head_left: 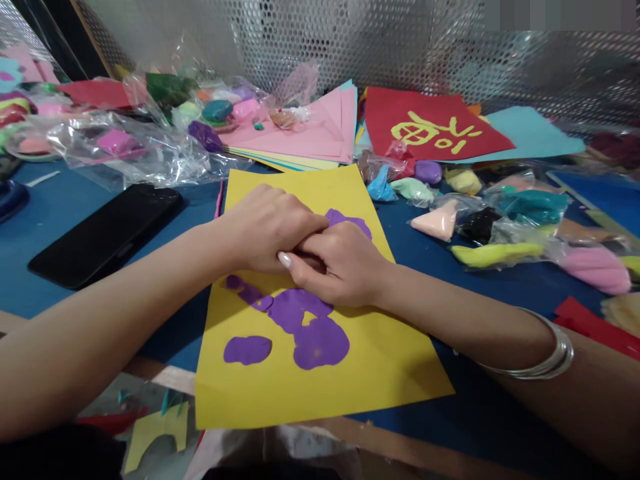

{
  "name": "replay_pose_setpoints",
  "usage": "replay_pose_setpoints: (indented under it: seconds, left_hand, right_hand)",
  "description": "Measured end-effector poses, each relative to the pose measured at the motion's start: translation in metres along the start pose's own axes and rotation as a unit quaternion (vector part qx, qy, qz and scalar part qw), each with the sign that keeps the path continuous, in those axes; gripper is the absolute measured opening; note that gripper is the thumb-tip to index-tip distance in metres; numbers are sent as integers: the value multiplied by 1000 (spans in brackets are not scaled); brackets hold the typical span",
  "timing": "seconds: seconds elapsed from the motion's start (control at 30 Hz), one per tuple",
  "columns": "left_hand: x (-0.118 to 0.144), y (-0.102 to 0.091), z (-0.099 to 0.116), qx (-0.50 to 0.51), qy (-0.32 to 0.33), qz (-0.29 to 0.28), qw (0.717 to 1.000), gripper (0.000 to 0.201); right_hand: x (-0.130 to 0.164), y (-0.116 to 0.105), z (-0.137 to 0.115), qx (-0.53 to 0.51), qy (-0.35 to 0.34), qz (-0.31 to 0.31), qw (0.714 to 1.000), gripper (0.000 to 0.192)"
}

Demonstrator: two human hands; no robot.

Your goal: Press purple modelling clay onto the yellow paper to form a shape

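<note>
A yellow sheet of paper (280,400) lies on the blue table, with flattened purple clay pieces (321,341) stuck on it. Over its upper half my left hand (273,227) and my right hand (350,263) are closed together, fingers folded into each other. Whatever may be between the palms is hidden. More purple clay (350,219) shows just behind my right hand. A separate purple oval (247,350) lies at the lower left of the sheet.
A black phone (107,233) lies left of the sheet. Bagged clay lumps, including a peach one (437,221), spread along the right. Behind are pink paper sheets (310,127), a red sheet with yellow marks (390,107) and a perforated metal panel (320,47).
</note>
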State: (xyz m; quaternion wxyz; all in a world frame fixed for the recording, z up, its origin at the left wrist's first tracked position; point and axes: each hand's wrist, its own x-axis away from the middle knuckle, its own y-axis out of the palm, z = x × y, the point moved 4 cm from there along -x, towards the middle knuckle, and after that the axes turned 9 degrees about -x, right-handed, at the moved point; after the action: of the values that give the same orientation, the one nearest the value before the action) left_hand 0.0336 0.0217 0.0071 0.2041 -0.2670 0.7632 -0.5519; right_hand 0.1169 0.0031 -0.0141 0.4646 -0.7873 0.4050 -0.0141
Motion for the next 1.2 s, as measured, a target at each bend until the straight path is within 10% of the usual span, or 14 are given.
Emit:
replay_pose_setpoints:
  seconds: [1.2]
  left_hand:
    - [1, -1, 1, 6, 0, 2, 1000, 10]
  right_hand:
    - [0, 1, 0, 36, -10, 1, 999, 44]
